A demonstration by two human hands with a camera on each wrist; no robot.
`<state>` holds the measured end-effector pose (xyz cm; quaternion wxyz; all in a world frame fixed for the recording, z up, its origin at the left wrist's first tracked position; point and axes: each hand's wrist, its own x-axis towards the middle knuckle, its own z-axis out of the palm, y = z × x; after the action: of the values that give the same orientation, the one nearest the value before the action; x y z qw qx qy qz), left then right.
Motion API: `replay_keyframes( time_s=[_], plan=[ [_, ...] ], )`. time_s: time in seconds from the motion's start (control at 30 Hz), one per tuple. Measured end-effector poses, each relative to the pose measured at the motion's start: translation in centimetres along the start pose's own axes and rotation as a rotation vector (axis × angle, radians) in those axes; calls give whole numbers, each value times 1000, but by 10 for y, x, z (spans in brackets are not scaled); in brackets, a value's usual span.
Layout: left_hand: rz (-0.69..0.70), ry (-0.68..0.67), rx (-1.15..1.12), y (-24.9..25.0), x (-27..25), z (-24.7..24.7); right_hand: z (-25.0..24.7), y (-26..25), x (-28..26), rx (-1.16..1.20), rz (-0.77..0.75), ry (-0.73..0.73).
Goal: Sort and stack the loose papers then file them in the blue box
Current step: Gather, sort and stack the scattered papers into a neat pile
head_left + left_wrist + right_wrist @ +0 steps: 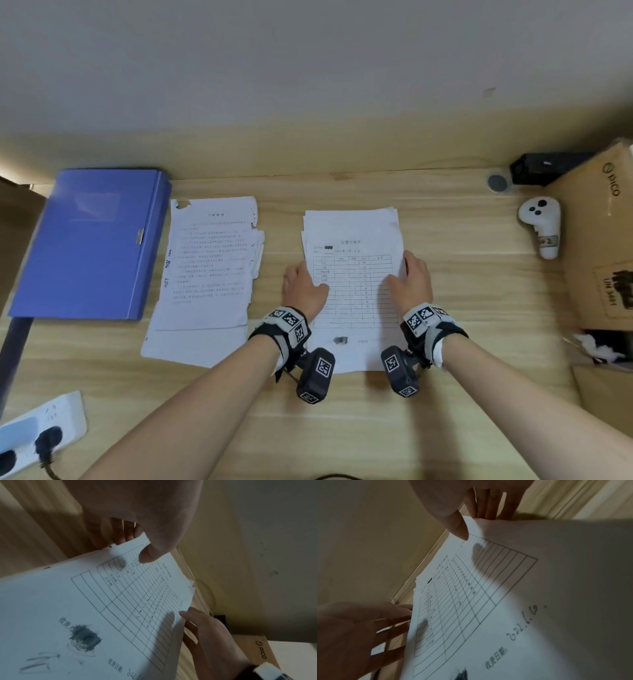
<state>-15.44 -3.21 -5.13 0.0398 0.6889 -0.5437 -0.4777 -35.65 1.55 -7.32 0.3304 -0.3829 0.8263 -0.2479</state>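
Note:
A blue box file (92,240) lies shut and flat at the desk's left. Beside it sits a loose pile of papers with red print (209,267), its sheets fanned out. At the centre is a second stack of papers (352,240) topped by a table form. My left hand (303,289) pinches its left edge, with the thumb (149,553) on top of the form (102,615) and the fingers (120,534) under it. My right hand (411,284) pinches the right edge the same way, thumb (457,526) on the form (505,601) and fingers (488,504) beneath.
A white controller (541,226) lies at the right, next to a PICO cardboard box (599,240). A black device (544,168) and a grey disc (497,183) sit at the back right. A power strip (37,435) lies at the front left. The wall runs close behind the desk.

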Motion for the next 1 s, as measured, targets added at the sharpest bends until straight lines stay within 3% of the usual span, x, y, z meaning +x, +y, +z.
replay_keyframes(
  time_s=[0.37, 0.57, 0.7, 0.8, 1.0],
  plan=[
    [93, -83, -70, 9, -9, -28, -12, 6, -1, -60, 46, 82],
    [176, 124, -72, -35, -6, -100, 12, -21, -14, -108, -93, 187],
    [135, 252, -55, -84, 7, -164, 55, -70, -27, -2, -122, 107],
    [94, 276, 14, -126, 19, -201, 99, -110, -38, 105, -84, -37],
    [116, 100, 142, -184, 17, -224, 175, -177, -42, -45, -5, -216]
  ],
)
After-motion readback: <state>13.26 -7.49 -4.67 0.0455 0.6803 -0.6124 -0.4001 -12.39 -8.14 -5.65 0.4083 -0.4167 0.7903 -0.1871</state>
